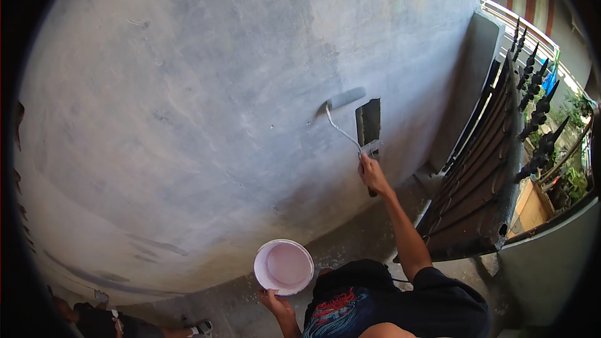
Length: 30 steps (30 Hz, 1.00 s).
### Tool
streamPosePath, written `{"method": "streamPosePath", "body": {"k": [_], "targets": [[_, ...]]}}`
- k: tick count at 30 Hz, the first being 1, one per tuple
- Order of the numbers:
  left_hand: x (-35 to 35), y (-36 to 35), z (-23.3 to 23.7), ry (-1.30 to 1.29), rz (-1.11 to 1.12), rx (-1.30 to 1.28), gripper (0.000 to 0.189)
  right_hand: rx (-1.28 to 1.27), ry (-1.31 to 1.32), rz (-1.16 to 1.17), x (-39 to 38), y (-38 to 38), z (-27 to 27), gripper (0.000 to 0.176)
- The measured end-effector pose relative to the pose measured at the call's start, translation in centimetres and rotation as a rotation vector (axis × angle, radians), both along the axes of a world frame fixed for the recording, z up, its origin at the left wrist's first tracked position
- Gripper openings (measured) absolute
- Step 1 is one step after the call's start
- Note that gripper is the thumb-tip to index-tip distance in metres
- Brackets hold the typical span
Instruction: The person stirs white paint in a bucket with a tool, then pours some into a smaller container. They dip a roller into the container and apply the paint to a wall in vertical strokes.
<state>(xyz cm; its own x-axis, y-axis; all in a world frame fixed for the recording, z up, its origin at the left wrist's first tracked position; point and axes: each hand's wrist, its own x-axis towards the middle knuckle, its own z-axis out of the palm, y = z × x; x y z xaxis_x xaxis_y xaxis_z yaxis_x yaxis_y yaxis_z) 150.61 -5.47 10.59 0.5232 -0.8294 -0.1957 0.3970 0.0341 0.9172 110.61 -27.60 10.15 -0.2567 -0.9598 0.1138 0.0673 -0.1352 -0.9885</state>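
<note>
My right hand (374, 175) is closed round the handle of a paint roller, its wire frame reaching up and left. The grey roller sleeve (347, 97) lies against the pale grey wall (206, 100), just above and left of a dark rectangular opening (369, 121). Low in the view my left hand (275, 302) grips the lower rim of a white bucket (283, 267). The bucket's inside looks pale pinkish white, and its mouth faces the camera.
A dark metal gate (469, 181) with spikes stands on the right, beside a grey pillar (479, 56). Plants (575, 181) show beyond it. Another person (119, 322) is at the lower left, near the wall's base. Concrete floor (235, 297) runs along the wall.
</note>
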Motion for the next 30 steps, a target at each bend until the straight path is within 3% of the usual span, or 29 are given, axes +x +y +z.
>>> {"method": "streamPosePath", "body": {"k": [6, 10, 16, 19, 26, 30], "targets": [[-0.4, -0.3, 1.0, 0.007, -0.02, -0.001, 0.04, 0.163, -0.024, 0.005, 2.8, 2.8, -10.6, 0.064], [-0.4, -1.0, 0.2, 0.023, 0.014, 0.008, 0.041, 0.273, -0.096, 0.035, 2.5, 4.2, -9.2, 0.063], [-0.8, -1.6, 0.6, -0.006, -0.03, -0.011, 0.042, 0.098, 0.011, -0.052, 0.2, 1.0, -1.6, 0.065], [-0.5, -1.8, -0.5, -0.002, -0.051, -0.046, 0.041, 0.073, -0.028, -0.034, -0.3, 0.1, -0.7, 0.066], [-1.4, -1.1, -0.1, 0.001, -0.038, -0.002, 0.041, 0.147, 0.099, -0.044, 1.2, 2.8, -10.9, 0.068], [-2.2, -1.4, 0.6, 0.021, -0.02, -0.013, 0.041, 0.218, 0.073, -0.07, 2.1, 4.3, -10.7, 0.069]]}}
